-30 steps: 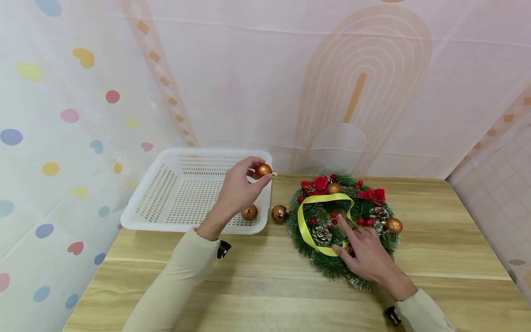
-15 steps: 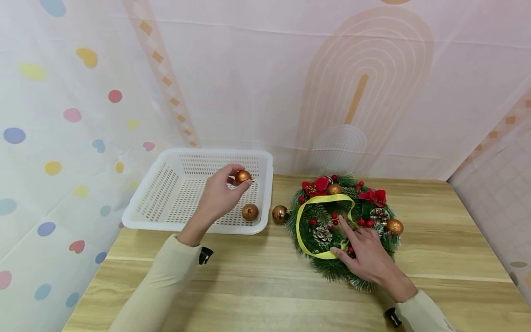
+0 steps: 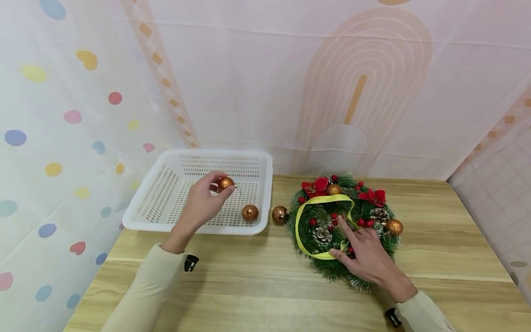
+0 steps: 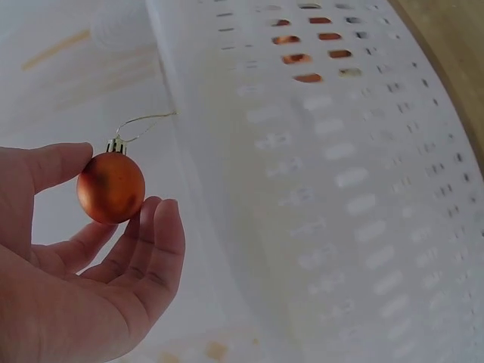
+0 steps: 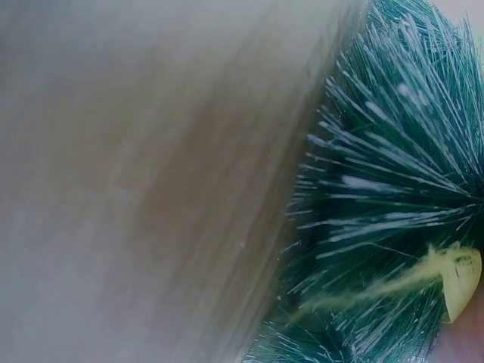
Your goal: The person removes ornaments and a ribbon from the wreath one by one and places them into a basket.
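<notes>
My left hand (image 3: 203, 200) pinches a copper Christmas bauble (image 3: 226, 184) between thumb and fingers, over the white plastic basket (image 3: 132, 219). In the left wrist view that bauble (image 4: 111, 189) shows a gold cap with a thin loop of string. A second copper bauble (image 3: 250, 212) lies in the basket's near right corner. My right hand (image 3: 369, 253) rests on a green Christmas wreath (image 3: 332, 267), its index finger and thumb stretched out. The thumb tip lies at one end of a yellow ribbon (image 3: 299, 226) that loops over the wreath. Snowy-tipped needles and the ribbon's frayed end (image 5: 439, 265) fill the right wrist view's right side.
Another shiny copper bauble (image 3: 280, 214) lies on the wooden table (image 3: 257, 281) between basket and wreath. Red flowers (image 3: 375, 197), berries, pine cones (image 3: 322, 234) and glittery orange balls (image 3: 394, 227) decorate the wreath. A patterned cloth (image 3: 249, 83) hangs behind the table.
My left hand has moved left and slightly nearer with the bauble, from the basket's right rim to over its middle. The ribbon loop has shifted slightly; my right hand stays in place.
</notes>
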Demonstrator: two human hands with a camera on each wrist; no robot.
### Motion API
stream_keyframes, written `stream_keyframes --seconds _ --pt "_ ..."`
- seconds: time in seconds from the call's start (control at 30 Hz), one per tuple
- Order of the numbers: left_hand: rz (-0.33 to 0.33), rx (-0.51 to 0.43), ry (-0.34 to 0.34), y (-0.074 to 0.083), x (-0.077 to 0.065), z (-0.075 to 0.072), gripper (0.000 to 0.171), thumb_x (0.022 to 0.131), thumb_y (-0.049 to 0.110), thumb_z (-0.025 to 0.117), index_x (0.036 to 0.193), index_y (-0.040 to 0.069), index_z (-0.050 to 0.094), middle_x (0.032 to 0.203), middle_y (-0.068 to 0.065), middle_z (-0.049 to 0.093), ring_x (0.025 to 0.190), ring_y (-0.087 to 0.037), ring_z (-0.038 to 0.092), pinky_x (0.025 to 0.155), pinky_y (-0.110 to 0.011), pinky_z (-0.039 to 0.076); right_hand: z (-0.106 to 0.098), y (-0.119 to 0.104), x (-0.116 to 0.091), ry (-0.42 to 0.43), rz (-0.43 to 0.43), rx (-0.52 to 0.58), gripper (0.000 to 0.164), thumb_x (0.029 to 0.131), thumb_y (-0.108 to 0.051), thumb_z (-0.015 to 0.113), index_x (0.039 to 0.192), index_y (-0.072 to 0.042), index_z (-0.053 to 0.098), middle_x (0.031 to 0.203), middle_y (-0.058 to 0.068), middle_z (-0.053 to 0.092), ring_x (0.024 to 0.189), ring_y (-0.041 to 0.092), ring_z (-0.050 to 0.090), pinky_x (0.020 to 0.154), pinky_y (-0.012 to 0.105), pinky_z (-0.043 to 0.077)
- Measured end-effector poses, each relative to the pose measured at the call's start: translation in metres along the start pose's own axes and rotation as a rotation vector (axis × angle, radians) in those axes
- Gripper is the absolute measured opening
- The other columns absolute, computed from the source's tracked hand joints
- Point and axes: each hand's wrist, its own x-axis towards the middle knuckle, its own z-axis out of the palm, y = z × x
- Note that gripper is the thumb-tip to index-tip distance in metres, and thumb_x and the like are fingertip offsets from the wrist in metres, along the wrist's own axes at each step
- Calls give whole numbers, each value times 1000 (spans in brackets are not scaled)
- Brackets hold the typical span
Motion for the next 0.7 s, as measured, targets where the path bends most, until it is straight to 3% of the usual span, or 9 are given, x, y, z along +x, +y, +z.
stream_keyframes --seconds 0.7 --pt "-6 26 6 -14 -5 -7 29 94 21 68 118 4 64 107 -15 65 92 -29 62 77 -36 48 1 1 0 6 -2 -8 84 95 -54 57 158 -10 24 117 14 71 108 39 63 102 58 33"
